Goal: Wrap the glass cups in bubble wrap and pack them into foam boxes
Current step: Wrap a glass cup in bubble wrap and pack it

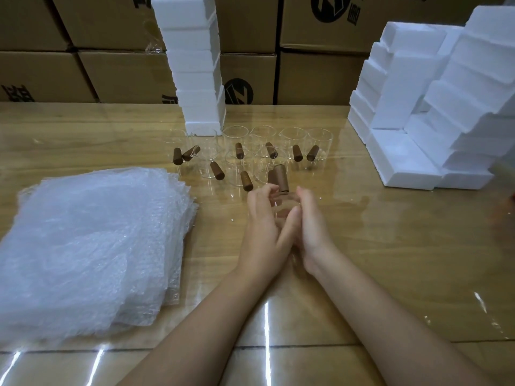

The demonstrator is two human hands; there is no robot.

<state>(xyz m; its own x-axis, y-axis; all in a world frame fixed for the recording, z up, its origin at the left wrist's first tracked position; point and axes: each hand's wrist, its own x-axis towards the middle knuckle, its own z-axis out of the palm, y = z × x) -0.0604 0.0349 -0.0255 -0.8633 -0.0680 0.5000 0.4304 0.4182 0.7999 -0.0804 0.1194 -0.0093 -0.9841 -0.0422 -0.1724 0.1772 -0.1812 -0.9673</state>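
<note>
Centrally, left hand [264, 227], right hand [313, 227] clasp cup [282, 200] — bubble wrap [89, 240] leftward.

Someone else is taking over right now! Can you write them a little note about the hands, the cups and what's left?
Left hand and right hand: both grip one bare glass cup between them.
Other cups: standing unwrapped just behind the hands.
Bubble wrap: stacked on the left, nobody touching it.
Foam boxes: a tower at the back, more piled on the right.
Done: no cup wrapped or boxed that I can see.
Left: wrap each cup, then pack it.
</note>
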